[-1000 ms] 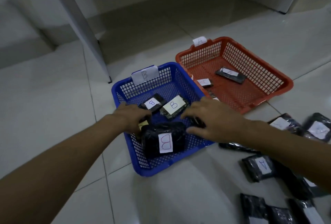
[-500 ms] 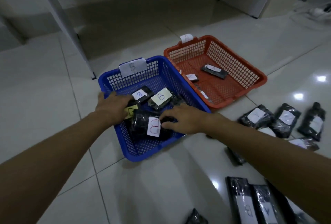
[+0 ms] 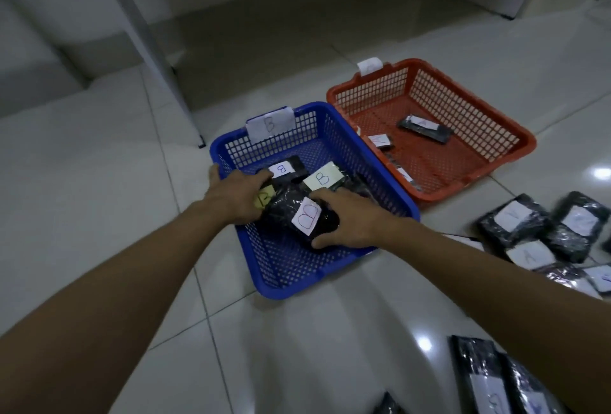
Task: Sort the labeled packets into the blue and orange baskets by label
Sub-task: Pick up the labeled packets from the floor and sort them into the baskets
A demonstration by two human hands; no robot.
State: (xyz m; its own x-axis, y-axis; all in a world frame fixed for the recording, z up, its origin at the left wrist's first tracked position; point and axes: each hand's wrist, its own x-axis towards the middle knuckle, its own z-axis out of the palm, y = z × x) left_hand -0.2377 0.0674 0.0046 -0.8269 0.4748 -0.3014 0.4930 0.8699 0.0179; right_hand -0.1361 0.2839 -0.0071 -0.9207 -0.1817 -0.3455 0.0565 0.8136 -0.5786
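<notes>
A blue basket (image 3: pixel 281 268) tagged B sits on the tiled floor, with an orange basket (image 3: pixel 515 136) behind it to the right. Inside the blue basket lies a black packet labelled B (image 3: pixel 297 218); my left hand (image 3: pixel 238 197) holds its left end and my right hand (image 3: pixel 347 218) grips its right end. Two more B packets (image 3: pixel 322 179) lie behind it. The orange basket holds an A packet (image 3: pixel 425 127) and a smaller labelled one (image 3: pixel 380 140).
Several black labelled packets (image 3: pixel 529 231) lie on the floor to the right, and more (image 3: pixel 489 387) at the bottom right. A grey table leg (image 3: pixel 148 43) stands behind the blue basket.
Both hands stay on the large B packet in the blue basket; it has turned slightly. The camera view has shifted a little.
</notes>
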